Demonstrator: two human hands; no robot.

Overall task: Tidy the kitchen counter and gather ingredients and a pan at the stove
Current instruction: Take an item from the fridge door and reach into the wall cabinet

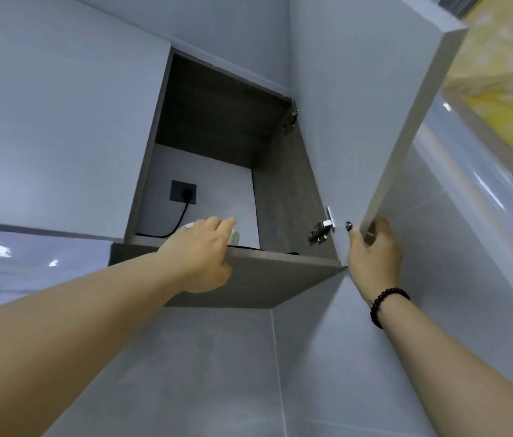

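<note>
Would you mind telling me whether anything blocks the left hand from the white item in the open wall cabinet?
Nothing visible does: the cabinet door is swung open, held by the right hand, and the left hand already reaches over the shelf edge onto the white item.

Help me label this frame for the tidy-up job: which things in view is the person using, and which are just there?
In use:
- cupboard door, gripped at its lower corner by the right hand
- whitish item on the cupboard floor, under the left hand; what it is cannot be told

Just there:
- black socket with plugged cable
- door hinges
- bead bracelet
- yellow curtain
</note>
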